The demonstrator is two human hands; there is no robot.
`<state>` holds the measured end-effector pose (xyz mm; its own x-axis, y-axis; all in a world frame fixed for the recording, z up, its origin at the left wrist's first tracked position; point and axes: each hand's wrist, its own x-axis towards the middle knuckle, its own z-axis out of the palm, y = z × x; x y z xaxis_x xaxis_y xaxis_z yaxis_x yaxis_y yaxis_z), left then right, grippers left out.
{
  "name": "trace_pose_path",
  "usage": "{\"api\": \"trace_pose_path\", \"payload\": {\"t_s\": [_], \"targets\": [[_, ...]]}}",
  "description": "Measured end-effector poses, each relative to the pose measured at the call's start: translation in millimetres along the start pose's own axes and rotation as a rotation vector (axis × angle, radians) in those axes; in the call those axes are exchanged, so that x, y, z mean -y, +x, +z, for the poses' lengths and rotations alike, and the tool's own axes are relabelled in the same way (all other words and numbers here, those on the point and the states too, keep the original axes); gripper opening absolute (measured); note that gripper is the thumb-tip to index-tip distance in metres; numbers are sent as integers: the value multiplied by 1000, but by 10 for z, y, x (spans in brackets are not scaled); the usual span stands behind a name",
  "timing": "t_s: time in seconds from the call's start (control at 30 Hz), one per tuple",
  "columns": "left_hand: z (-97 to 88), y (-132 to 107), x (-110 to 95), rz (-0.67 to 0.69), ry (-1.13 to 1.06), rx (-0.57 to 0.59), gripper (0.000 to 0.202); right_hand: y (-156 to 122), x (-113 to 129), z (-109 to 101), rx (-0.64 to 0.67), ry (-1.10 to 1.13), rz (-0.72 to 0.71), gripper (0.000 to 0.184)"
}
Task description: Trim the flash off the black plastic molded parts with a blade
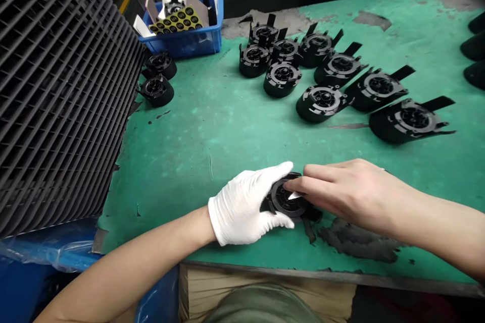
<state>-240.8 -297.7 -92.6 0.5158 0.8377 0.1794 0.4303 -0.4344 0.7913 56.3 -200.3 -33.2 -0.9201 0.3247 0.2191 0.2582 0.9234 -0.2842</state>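
A: Far left?
B: A dark slatted rack [64,91], then a blue bin [189,44] on the green tabletop [212,126].
A: And the hands?
B: The gloved left hand [248,207] has its grip clamped around a black housing [278,203], near the front edge!
A: The right hand [354,185]?
B: Bare, fingers over that housing, white sliver [294,195] beneath; whether this grip clamps it, I can't tell.

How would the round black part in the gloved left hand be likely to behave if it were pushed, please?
The round black part is probably stiff, since the left hand grips its side with no visible bending. Its circular outline suggests it might roll if stood on its edge.
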Motion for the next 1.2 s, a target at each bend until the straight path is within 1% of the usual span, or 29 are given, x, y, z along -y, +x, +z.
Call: {"api": "trace_pose_path", "payload": {"t_s": [0.13, 0.2, 0.27, 0.33, 0.4, 0.47, 0.53, 0.57, 0.63, 0.67, 0.7, 0.77, 0.83, 0.87, 0.9, 1.0, 1.03, 1.07, 1.1, 1.2], "targets": [[32, 8, 21, -8, 0, 6, 109, 44, -18, -39, 55, 24, 6, 33], [31, 8, 14, 7, -5, 3, 103, -9, -41, -78, 80, 93, 31, 30], [21, 10, -3, 23, -14, -1, 90, -127, -53, -127, 128, 225, 111, 27], [12, 13, -23, 32, -25, -10, 79, -298, -35, -175, 138, 349, 247, 25], [9, 18, -38, 45, -37, -32, 74, -488, 18, -209, 70, 383, 401, 27], [17, 21, -46, 61, -45, -60, 70, -655, 101, -214, -5, 338, 537, 35], [37, 22, -50, 63, -48, -100, 64, -776, 198, -176, -102, 263, 613, 38], [50, 21, -52, 45, -52, -135, 59, -820, 245, -138, -179, 217, 650, 35], [77, 20, -60, -36, -66, -244, 47, -888, 325, -32, -353, 130, 737, 23], [89, 19, -66, -90, -76, -307, 42, -918, 352, 34, -398, 97, 775, 17], [98, 18, -73, -144, -88, -368, 36, -951, 370, 104, -413, 71, 798, 18], [105, 14, -86, -217, -118, -455, 31, -1026, 379, 237, -358, 59, 774, 23], [105, 10, -93, -237, -150, -485, 38, -1096, 375, 328, -289, 46, 716, 24], [106, 11, -93, -239, -161, -476, 49, -1118, 378, 349, -271, 28, 701, 25], [109, 13, -89, -237, -161, -450, 64, -1123, 389, 351, -253, 8, 690, 28], [144, 37, -58, -225, -103, -321, 125, -1027, 469, 272, -216, -31, 619, 34], [162, 47, -43, -224, -74, -282, 138, -968, 507, 233, -221, -31, 586, 33], [181, 56, -27, -219, -46, -254, 145, -909, 545, 197, -226, -30, 558, 32], [200, 61, -10, -212, -23, -234, 148, -859, 581, 167, -233, -35, 538, 29], [241, 56, 32, -199, 22, -215, 143, -814, 669, 132, -205, -64, 519, 22]]}}
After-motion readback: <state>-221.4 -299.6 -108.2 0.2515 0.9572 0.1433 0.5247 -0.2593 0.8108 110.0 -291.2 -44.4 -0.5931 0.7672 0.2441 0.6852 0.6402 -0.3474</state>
